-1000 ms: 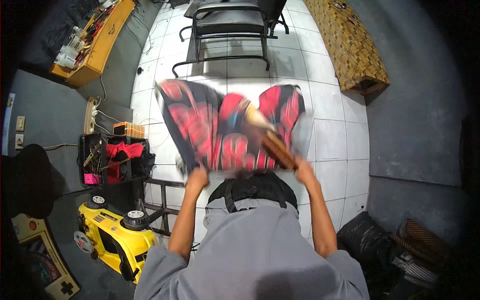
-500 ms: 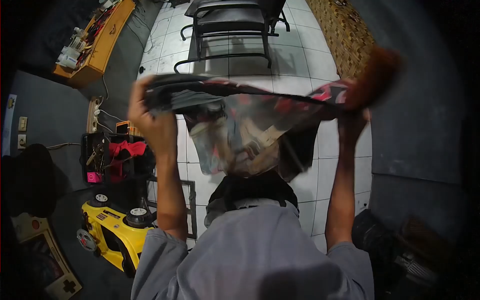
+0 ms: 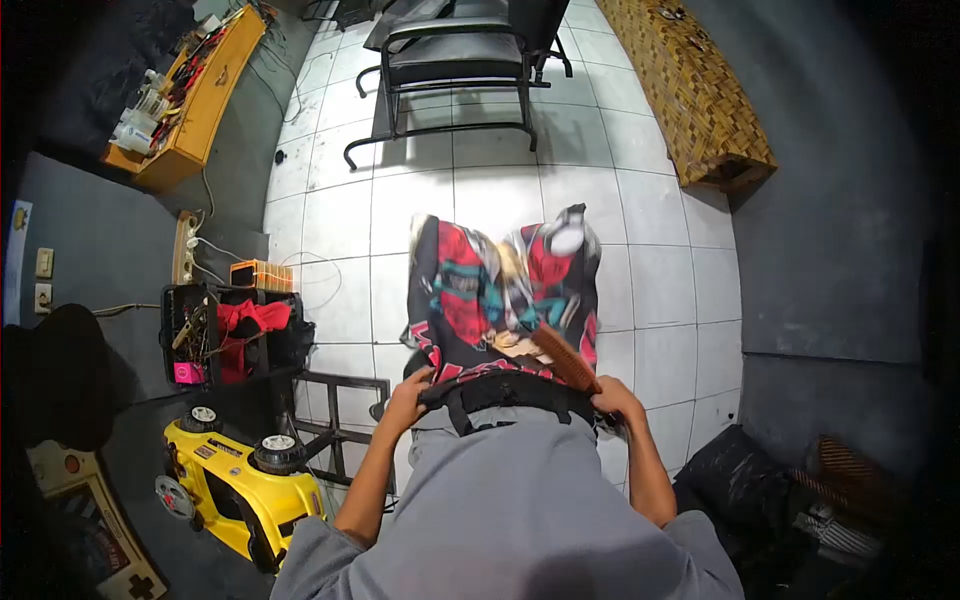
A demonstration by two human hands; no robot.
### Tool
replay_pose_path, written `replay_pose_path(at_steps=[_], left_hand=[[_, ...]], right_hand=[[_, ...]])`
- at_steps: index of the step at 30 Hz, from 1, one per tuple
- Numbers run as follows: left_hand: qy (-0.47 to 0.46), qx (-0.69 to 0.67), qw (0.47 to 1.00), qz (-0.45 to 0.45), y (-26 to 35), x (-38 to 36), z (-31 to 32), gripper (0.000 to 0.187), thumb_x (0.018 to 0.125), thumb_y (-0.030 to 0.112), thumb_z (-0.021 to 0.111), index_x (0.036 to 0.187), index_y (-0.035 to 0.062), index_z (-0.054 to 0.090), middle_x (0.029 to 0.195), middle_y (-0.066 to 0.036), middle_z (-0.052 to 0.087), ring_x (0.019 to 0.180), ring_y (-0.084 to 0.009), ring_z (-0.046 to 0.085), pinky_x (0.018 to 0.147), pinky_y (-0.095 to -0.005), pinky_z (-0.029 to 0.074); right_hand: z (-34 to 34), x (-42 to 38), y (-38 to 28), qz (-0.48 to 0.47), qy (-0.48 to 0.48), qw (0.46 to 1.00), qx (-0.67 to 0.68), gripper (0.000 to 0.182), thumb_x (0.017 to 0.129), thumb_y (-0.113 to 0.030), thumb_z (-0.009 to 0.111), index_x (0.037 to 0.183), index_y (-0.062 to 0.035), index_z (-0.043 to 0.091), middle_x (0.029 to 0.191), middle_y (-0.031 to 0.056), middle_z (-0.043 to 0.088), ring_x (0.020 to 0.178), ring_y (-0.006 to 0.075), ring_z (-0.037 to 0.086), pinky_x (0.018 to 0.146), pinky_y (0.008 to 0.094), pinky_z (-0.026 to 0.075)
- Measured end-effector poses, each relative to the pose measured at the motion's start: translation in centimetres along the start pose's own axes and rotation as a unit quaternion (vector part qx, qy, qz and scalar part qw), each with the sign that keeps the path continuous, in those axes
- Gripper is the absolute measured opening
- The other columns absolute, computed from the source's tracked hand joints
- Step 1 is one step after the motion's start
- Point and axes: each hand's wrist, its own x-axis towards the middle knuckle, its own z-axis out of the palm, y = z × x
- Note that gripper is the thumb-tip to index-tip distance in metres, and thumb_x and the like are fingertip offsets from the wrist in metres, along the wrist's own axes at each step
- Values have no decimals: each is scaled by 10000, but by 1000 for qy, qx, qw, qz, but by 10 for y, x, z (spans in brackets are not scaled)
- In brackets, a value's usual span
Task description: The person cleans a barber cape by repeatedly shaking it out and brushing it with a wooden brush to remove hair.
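Note:
A colourful patterned cloth (image 3: 465,290) in black, red and teal hangs over the front of my body, below the waist. My left hand (image 3: 405,400) is closed on the cloth's upper edge at the left of my waist. At the right side, my right hand (image 3: 615,397) holds a brown brush (image 3: 566,358) with its bristles along one side, pointing up and left across the cloth. That hand also touches the cloth's edge. A black waist strap (image 3: 505,391) lies between the two hands, over my grey shirt.
A black metal chair (image 3: 455,70) stands ahead. A woven box (image 3: 700,100) is at the right wall, a wooden shelf (image 3: 200,100) at the left. A yellow toy car (image 3: 235,480), a black case (image 3: 190,335) and a metal frame (image 3: 340,420) lie to my left.
Both hands have come down from stretched-out arms to my waist. The cloth, held up and spread before, now lies against my front. The brush has moved down and left with my right hand.

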Motion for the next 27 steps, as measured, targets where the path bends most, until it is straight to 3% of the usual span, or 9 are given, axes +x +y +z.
replay_pose_path(at_steps=[2,3,4,9,11,18,21,24,27], left_hand=[[-111,-20,976,-186,3,1,-6,260,643,84,550,888,13,599,946,-182,596,828,-226,604,748,-337,458],[-128,0,971,-200,8,11,-9,198,694,75,536,870,8,600,809,-155,619,703,-213,591,665,-309,463],[-67,-54,980,-178,0,14,-1,201,723,136,552,868,8,605,798,-146,622,678,-200,565,640,-315,454],[-29,-79,980,-178,-10,24,8,358,736,273,629,1010,43,626,903,-160,639,834,-258,605,739,-352,454],[-361,14,838,-409,-34,28,3,486,749,368,640,1088,25,582,1037,-144,616,936,-253,581,802,-344,436],[-199,-105,945,-236,-88,-7,42,415,713,220,634,1038,-28,563,862,-104,622,809,-187,554,703,-327,450],[-159,-75,965,-194,-140,-9,70,464,696,206,655,1088,-17,548,918,-118,623,885,-189,553,754,-330,454],[-323,84,928,-165,-96,52,14,605,555,372,770,1022,24,607,976,-197,618,906,-314,593,807,-370,459],[-153,285,942,-87,-65,122,-41,335,628,132,589,953,61,628,903,-190,611,857,-344,581,745,-427,469]], right_hand=[[6,2,-5,-103,121,968,195,407,599,-38,478,984,-28,608,874,152,627,839,273,588,768,350,450],[9,2,-5,-151,179,929,288,424,603,-5,468,1005,-8,602,884,98,646,842,215,588,784,321,440],[0,8,5,-32,-17,975,220,468,615,39,435,1059,11,581,947,44,616,880,163,539,817,294,415],[13,18,-2,-20,72,938,339,364,683,-49,490,1030,12,580,888,81,613,815,169,555,731,285,437],[26,25,17,143,-39,944,294,346,744,-144,520,1051,5,577,936,85,610,801,166,563,700,291,451],[31,21,22,112,-49,912,391,444,740,-328,604,1038,0,598,885,92,636,698,205,598,609,330,485],[8,23,18,175,-94,952,232,442,682,-330,647,945,25,641,845,100,657,721,213,603,666,349,483],[-7,60,40,72,79,994,-1,301,645,-215,609,853,-1,642,765,203,633,713,315,627,650,407,487],[-75,79,4,19,360,932,35,199,662,-110,519,795,5,613,764,253,593,768,415,579,678,475,449]])
